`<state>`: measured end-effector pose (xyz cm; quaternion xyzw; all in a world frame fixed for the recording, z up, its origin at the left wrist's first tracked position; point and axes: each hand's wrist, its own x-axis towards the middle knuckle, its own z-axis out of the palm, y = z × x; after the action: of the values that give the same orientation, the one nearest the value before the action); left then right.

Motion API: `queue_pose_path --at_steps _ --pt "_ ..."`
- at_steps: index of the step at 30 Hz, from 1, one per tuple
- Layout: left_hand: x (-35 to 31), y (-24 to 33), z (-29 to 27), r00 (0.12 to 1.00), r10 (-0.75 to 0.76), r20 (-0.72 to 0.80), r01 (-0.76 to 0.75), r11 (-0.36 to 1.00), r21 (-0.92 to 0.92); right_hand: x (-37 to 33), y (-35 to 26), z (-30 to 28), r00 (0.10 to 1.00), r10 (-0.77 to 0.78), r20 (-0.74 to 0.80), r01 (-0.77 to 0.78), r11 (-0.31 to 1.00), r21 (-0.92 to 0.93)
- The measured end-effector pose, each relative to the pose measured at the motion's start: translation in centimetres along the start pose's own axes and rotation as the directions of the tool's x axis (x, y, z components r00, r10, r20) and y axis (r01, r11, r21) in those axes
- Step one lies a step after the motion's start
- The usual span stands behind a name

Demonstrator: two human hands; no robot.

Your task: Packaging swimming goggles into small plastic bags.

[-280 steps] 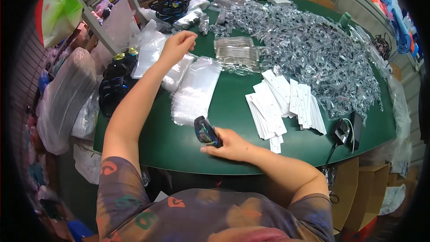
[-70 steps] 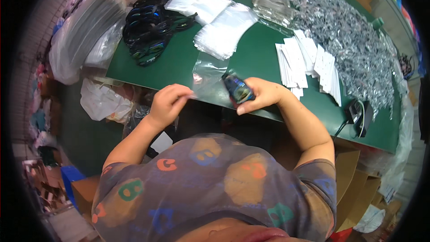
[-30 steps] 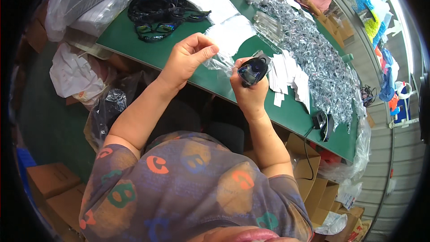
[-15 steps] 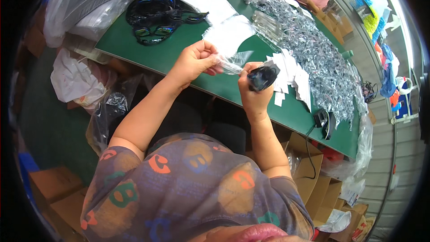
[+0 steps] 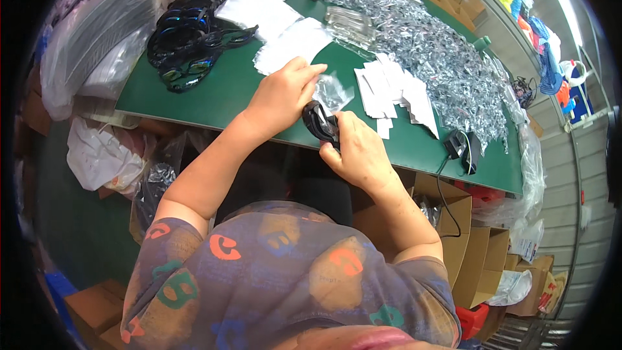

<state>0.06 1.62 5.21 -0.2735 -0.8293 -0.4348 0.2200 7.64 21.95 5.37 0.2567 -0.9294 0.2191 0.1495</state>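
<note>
Over the table's front edge, my right hand (image 5: pixel 361 152) grips a pair of black swim goggles (image 5: pixel 317 123), thumb underneath and fingers on top. My left hand (image 5: pixel 283 96) is closed beside the goggles, its fingers bent over a clear plastic bag (image 5: pixel 334 93). The bag sticks out beyond those fingers, above the goggles. Its opening cannot be made out. At the left of the green table (image 5: pixel 259 120) lies a heap of black goggles (image 5: pixel 184 39) with shiny bluish lenses.
Stacks of white paper (image 5: pixel 295 44) lie beyond my left hand; folded white slips (image 5: pixel 385 87) lie right of the bag. A broad pile of small clear packets (image 5: pixel 440 58) covers the right side. A black adapter (image 5: pixel 457 144) sits near the front edge. Cardboard boxes (image 5: pixel 476 266) stand below.
The goggles have turned and moved left in my right hand, close to my left hand. The plastic bag, earlier stretched between both hands, now sits by my left fingers. The view has shifted.
</note>
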Motion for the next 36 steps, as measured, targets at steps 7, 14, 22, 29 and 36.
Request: queue_pose_path --at_steps 7,14,22,29,36 --pt "-0.7 1.2 -0.1 0.983 0.168 -0.08 -0.165 0.985 0.039 -0.2 2.2 0.1 0.96 0.22 0.171 -0.253 0.945 0.207" --pt "-2.6 2.1 1.8 0.958 0.279 -0.072 -0.276 0.96 0.054 -0.5 3.6 4.4 0.93 0.05 0.364 -0.281 -0.542 0.792" --pt "-3.9 2.6 2.1 0.968 0.241 -0.076 -0.248 0.964 -0.098 -1.1 4.1 7.7 0.938 0.348 0.009 -0.166 0.423 0.891" --pt "-6.1 2.0 2.3 0.987 0.163 0.002 -0.161 0.973 -0.164 -2.4 1.4 5.2 0.939 0.15 0.311 -0.16 -0.609 0.777" --pt "-6.7 2.8 1.5 0.961 0.272 0.044 -0.264 0.955 -0.132 -3.0 3.2 7.7 0.932 0.361 0.043 -0.205 0.424 0.882"
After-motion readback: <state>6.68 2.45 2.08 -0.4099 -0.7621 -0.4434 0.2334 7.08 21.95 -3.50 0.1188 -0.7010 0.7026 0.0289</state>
